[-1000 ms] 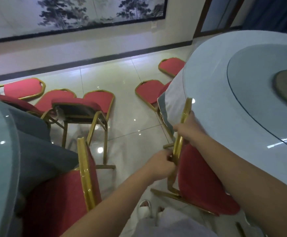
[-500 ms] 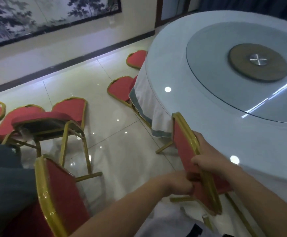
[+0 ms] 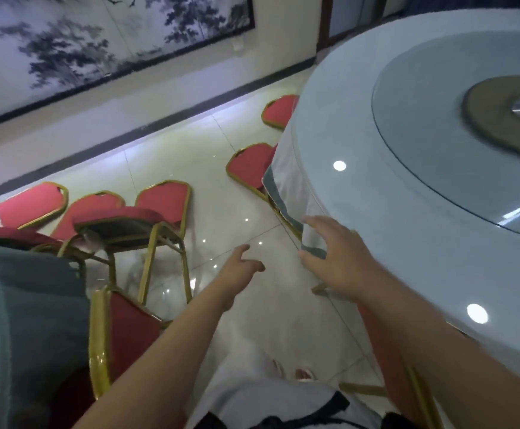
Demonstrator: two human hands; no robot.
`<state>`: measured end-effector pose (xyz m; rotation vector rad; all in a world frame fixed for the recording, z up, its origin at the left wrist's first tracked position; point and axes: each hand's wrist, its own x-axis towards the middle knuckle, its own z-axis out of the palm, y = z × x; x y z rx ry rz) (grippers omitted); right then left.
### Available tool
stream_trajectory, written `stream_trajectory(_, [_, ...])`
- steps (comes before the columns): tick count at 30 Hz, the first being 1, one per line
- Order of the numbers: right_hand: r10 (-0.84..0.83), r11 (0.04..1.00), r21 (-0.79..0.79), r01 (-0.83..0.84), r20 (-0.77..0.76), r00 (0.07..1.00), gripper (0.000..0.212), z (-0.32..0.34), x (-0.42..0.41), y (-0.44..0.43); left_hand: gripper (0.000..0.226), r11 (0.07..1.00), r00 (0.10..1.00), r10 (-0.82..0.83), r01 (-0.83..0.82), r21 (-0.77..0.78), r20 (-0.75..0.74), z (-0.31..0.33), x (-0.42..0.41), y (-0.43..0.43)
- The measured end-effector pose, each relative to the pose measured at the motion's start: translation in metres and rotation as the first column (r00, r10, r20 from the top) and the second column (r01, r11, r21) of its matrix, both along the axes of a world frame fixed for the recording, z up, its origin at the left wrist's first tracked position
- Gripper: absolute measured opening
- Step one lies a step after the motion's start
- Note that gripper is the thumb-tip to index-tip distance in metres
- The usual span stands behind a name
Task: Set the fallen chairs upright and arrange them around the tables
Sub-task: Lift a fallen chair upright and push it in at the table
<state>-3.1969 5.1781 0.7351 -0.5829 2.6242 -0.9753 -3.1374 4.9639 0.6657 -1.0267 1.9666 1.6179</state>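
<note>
hovering spread-fingered, the left hand and right hand held nothing. the next fallen chair lay beside the round table; righting it would call for gripping its frame.

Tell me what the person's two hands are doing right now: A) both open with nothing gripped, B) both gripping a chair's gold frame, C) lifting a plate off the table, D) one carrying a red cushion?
A: the left hand and the right hand reach forward with fingers spread beside the round table, and neither closes round a chair frame or anything else.
</note>
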Motion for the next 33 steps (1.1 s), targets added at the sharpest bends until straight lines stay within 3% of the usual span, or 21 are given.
stream_trajectory(8, [0.193, 0.981, -0.041, -0.188, 0.240, 0.951, 0.049, -0.030, -0.085, -0.141, 0.062, 0.958, 0.960, 0.281, -0.281, 0.051, 0.000, -0.019, -0.031, -0.116])
stream_trajectory(16, [0.142, 0.982, 0.066, -0.178, 0.369, 0.918, 0.044, -0.043, -0.199, -0.267, 0.052, 0.918, 0.922, 0.385, -0.386, 0.095, 0.026, -0.026, -0.113, -0.255])
stream_trajectory(22, [0.087, 0.995, 0.002, -0.097, 0.419, 0.904, 0.031, -0.049, -0.274, -0.341, 0.040, 0.874, 0.877, 0.479, -0.480, 0.074, 0.028, -0.025, -0.191, -0.335])
stream_trajectory(27, [0.042, 0.999, 0.002, -0.048, 0.465, 0.884, 0.035, -0.067, -0.356, -0.397, 0.038, 0.874, 0.879, 0.468, -0.476, 0.095, 0.094, -0.044, -0.268, -0.387])
stream_trajectory(33, [0.142, 0.989, -0.108, -0.100, 0.510, 0.849, 0.032, -0.086, -0.494, -0.491, 0.038, 0.840, 0.837, 0.535, -0.541, 0.030, 0.119, -0.055, -0.369, -0.472])
